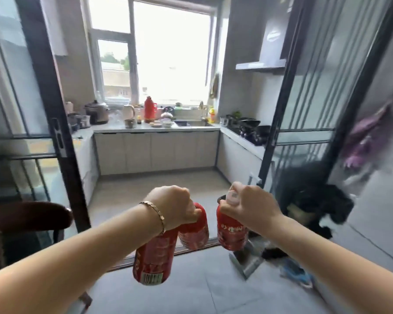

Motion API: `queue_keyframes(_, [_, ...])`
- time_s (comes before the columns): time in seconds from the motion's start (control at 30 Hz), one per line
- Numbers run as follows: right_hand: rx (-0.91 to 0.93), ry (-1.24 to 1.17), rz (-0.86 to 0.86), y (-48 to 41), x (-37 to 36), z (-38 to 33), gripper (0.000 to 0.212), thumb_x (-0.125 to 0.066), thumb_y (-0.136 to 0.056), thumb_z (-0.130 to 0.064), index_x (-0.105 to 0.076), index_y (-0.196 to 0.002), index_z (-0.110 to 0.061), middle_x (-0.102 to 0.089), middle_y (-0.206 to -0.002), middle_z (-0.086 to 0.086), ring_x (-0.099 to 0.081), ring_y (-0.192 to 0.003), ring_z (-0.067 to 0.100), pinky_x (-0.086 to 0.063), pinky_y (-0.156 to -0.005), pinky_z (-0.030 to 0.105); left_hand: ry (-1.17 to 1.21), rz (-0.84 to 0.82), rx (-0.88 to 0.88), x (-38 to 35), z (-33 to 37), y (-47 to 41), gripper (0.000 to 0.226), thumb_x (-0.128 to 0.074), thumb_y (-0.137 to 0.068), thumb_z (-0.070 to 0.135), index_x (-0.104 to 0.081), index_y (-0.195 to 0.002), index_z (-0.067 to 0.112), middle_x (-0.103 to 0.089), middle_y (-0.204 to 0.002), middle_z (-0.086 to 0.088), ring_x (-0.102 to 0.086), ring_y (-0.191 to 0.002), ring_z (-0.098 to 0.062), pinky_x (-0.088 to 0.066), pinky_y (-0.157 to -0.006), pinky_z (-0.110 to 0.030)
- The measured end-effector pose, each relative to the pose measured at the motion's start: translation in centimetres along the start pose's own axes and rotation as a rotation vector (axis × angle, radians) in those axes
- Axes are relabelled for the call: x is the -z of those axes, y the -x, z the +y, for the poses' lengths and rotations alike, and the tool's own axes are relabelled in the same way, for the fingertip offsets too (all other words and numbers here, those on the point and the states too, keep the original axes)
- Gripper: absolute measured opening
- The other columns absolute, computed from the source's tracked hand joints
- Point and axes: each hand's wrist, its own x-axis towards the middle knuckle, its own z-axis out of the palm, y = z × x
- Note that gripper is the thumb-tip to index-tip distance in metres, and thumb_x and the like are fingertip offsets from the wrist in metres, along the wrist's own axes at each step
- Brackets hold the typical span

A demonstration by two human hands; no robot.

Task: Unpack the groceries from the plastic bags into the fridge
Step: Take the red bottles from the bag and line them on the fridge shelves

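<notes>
Red bottles (153, 257) with pale lettering, a gold bracelet (156, 215), and a blurred hanging item (361, 141), seemingly purple.

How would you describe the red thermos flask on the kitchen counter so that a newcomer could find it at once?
Start at the bright window at the far end of the kitchen and drop to the counter below its sill. The thermos flask stands upright there, left of the sink and right of a pale kettle. It is the only tall, all-red vessel on that counter.
</notes>
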Motion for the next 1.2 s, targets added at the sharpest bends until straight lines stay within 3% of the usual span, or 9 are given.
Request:
queue_keyframes(0.13, [-0.105,0.082,0.057,-1.0,3.4,11.5,0.033,-0.054,-0.086,-0.046,-0.057,-0.098,-0.016,-0.068,-0.096,0.005,-0.063,-0.090,0.025,-0.035,-0.065,0.026,0.003,0.052,-0.149,1.2,8.2,-9.2,0.044,-0.038,-0.094,0.049,-0.056,-0.107,0.011,-0.063,-0.107,-0.007,-0.060,-0.099,-0.026,-0.042,-0.074,-0.029])
queue_keyframes(0.3, [-0.331,0.124,0.070,-2.3,7.2,23.5,0.033,-0.056,-0.084,-0.045,-0.058,-0.099,-0.016,-0.066,-0.100,0.005,-0.061,-0.094,0.027,-0.037,-0.066,0.027,-0.140,0.098,-0.454,2.7,18.5,-19.0,0.025,-0.039,-0.100,0.027,-0.054,-0.113,0.012,-0.058,-0.100,-0.008,-0.062,-0.093,-0.029,-0.045,-0.064,-0.033])
queue_keyframes(0.4, [-0.481,0.139,0.112,-3.2,9.2,31.3,0.032,-0.057,-0.084,-0.044,-0.058,-0.101,-0.017,-0.066,-0.102,0.004,-0.060,-0.098,0.028,-0.037,-0.071,0.028,-0.027,0.091,-0.487,3.0,25.4,-26.1,0.038,-0.036,-0.097,0.040,-0.058,-0.104,0.010,-0.060,-0.094,-0.008,-0.061,-0.093,-0.028,-0.043,-0.070,-0.032])
queue_keyframes(0.5, [-0.611,0.165,0.127,-4.1,10.7,38.9,0.029,-0.059,-0.081,-0.045,-0.056,-0.095,-0.018,-0.065,-0.101,0.005,-0.060,-0.095,0.028,-0.039,-0.070,0.027,0.010,0.110,-0.651,3.0,32.3,-32.1,0.033,-0.036,-0.096,0.035,-0.054,-0.091,0.007,-0.062,-0.094,-0.009,-0.057,-0.080,-0.027,-0.043,-0.065,-0.029])
queue_keyframes(0.6, [-0.745,0.208,0.194,-5.3,12.2,46.7,0.026,-0.061,-0.079,-0.045,-0.051,-0.085,-0.021,-0.065,-0.096,0.002,-0.058,-0.087,0.025,-0.036,-0.066,0.025,0.083,0.116,-0.722,3.4,39.6,-39.0,0.042,-0.034,-0.096,0.044,-0.059,-0.098,0.011,-0.064,-0.102,-0.007,-0.060,-0.093,-0.025,-0.042,-0.074,-0.028])
queue_keyframes(0.67, [-0.815,0.232,0.196,-5.7,13.6,49.7,0.025,-0.061,-0.078,-0.044,-0.051,-0.083,-0.021,-0.063,-0.091,0.001,-0.057,-0.084,0.024,-0.035,-0.065,0.025,0.083,0.112,-0.778,4.5,42.9,-41.6,0.039,-0.035,-0.096,0.042,-0.059,-0.097,0.011,-0.064,-0.102,-0.007,-0.059,-0.092,-0.024,-0.042,-0.075,-0.028])
queue_keyframes(0.8, [-1.004,0.280,0.296,-6.2,18.1,58.7,0.021,-0.059,-0.079,-0.040,-0.052,-0.081,-0.020,-0.058,-0.079,-0.003,-0.057,-0.078,0.022,-0.036,-0.058,0.026,0.171,0.222,-0.913,8.2,52.5,-49.8,0.035,-0.039,-0.092,0.041,-0.046,-0.073,0.012,-0.060,-0.080,-0.004,-0.056,-0.077,-0.025,-0.041,-0.066,-0.026])
queue_keyframes(0.9, [-1.097,0.326,0.358,-5.7,21.2,64.1,0.019,-0.057,-0.079,-0.037,-0.050,-0.077,-0.020,-0.059,-0.075,-0.003,-0.059,-0.075,0.021,-0.041,-0.060,0.028,0.260,0.246,-0.999,10.7,58.8,-53.4,0.039,-0.040,-0.091,0.042,-0.042,-0.066,0.013,-0.046,-0.064,0.002,-0.053,-0.070,-0.022,-0.040,-0.062,-0.025])
queue_keyframes(1.2, [-1.199,0.477,0.569,-4.3,29.0,79.5,0.024,-0.056,-0.080,-0.037,-0.049,-0.071,-0.016,-0.056,-0.068,-0.004,-0.056,-0.069,0.021,-0.041,-0.060,0.029,0.347,0.300,-1.128,15.2,77.2,-60.9,0.044,-0.042,-0.089,0.055,-0.043,-0.063,0.019,-0.050,-0.067,0.003,-0.053,-0.070,-0.020,-0.044,-0.064,-0.027])
